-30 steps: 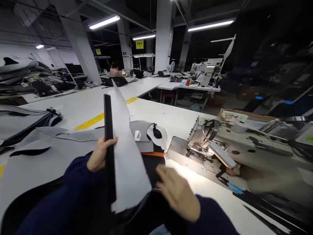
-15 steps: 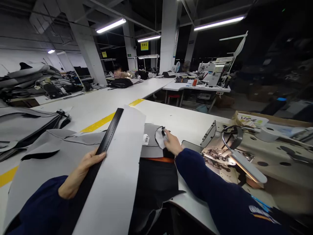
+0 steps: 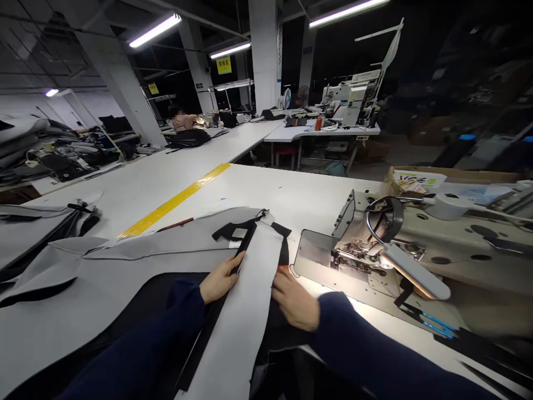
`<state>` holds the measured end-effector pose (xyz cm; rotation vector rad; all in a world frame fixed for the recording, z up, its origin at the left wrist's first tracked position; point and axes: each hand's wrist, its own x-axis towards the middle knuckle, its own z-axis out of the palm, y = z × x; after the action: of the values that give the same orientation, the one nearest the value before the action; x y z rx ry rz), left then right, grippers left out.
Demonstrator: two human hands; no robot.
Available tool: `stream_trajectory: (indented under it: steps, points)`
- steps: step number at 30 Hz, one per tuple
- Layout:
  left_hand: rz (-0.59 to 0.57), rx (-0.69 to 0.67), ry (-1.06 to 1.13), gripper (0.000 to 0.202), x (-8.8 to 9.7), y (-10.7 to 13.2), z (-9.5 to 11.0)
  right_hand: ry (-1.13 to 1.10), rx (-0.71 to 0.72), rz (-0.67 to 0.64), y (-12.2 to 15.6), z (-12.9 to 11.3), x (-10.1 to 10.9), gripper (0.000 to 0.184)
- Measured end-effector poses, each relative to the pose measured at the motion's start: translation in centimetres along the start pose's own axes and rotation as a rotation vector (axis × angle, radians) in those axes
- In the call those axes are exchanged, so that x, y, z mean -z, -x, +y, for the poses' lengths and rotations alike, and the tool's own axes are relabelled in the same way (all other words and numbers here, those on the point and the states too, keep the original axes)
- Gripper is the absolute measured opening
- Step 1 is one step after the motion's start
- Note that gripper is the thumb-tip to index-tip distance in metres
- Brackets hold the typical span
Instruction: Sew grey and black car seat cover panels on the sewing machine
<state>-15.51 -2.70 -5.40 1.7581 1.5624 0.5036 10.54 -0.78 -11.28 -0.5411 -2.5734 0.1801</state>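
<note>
A long light grey fabric strip (image 3: 250,300) with a black band along its left edge lies slantwise in front of me. My left hand (image 3: 220,279) is closed on the black-banded edge, thumb on top. At the opposite edge my right hand (image 3: 295,300) has its fingers curled against the strip, and the fingertips are partly hidden. Beneath the strip spreads a large grey fabric piece (image 3: 137,264) with black parts. A bit of orange shows beside my right fingers. The strip's far end rests on the fabric near a black tab (image 3: 281,229).
To the right stands an industrial sewing machine (image 3: 437,244) with a lit lamp (image 3: 416,278) and blue-handled scissors or snips (image 3: 437,324). More grey pieces (image 3: 37,228) lie at the left. Yellow tape (image 3: 179,200) crosses the white table (image 3: 266,186). Another person (image 3: 183,119) sits far back.
My left hand has carried the strip rightward and down onto the fabric. My right hand has left the fabric's far corner and come back to the strip's right edge. The view has shifted right.
</note>
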Motion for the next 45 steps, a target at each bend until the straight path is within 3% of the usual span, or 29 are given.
stream_trajectory:
  steps: [4, 8, 11, 13, 16, 20, 22, 25, 30, 33, 36, 40, 43, 45]
  points:
    - [0.046, -0.005, -0.068, 0.071, -0.6, 0.3, 0.3, 0.171, -0.017, -0.031, 1.9, 4.3, 1.5, 0.053]
    - [0.084, -0.078, -0.285, 0.07, -1.0, -0.8, 1.4, 0.201, 0.068, -0.131, -0.1, 6.7, 0.5, 0.043]
    - [0.032, 0.005, -0.738, 0.059, -1.5, -1.5, 2.4, 0.18, 0.058, -0.17, -1.4, 5.6, -0.8, 0.039]
    - [0.057, 0.0, -0.999, 0.046, -2.0, -1.9, 3.7, 0.176, 0.035, -0.173, -1.0, 3.9, -1.2, 0.042]
    - [0.136, -0.239, -1.177, 0.026, -3.1, -2.9, 6.2, 0.199, 0.013, -0.177, 1.2, 0.3, -1.2, 0.049]
    - [0.086, -0.691, -1.101, 0.033, -5.9, -6.1, 7.7, 0.223, -0.016, -0.17, 4.8, -4.1, -0.7, 0.045]
    - [0.084, -0.763, -1.024, 0.047, -7.7, -7.8, 7.1, 0.168, -0.028, -0.119, 5.7, -4.7, -0.4, 0.039]
    - [0.063, -0.692, -0.942, 0.04, -9.2, -9.3, 5.9, 0.117, -0.042, -0.074, 5.4, -3.4, 0.0, 0.037]
    - [0.019, -0.674, -0.874, 0.021, -8.4, -10.1, 6.1, 0.279, -0.001, -0.073, 3.4, -1.1, -1.1, 0.019]
    - [0.059, -0.63, -0.86, 0.019, -8.6, -10.8, 6.7, 0.314, 0.001, -0.017, 3.7, -2.1, -1.7, 0.021]
    - [0.06, -0.542, -0.856, 0.019, -10.5, -11.8, 6.9, 0.319, -0.046, -0.002, 5.5, -3.8, -1.2, 0.022]
    - [0.044, -0.55, -0.838, 0.019, -13.1, -12.5, 7.2, 0.311, -0.227, 0.086, 7.8, -5.5, -0.1, 0.02]
    - [0.038, -0.546, -0.861, 0.021, -13.4, -12.8, 7.5, 0.25, -0.389, 0.159, 8.2, -5.9, 0.6, 0.016]
    - [0.028, -0.531, -0.877, 0.022, -13.1, -13.0, 7.6, 0.205, -0.39, 0.143, 8.0, -5.8, 0.7, 0.015]
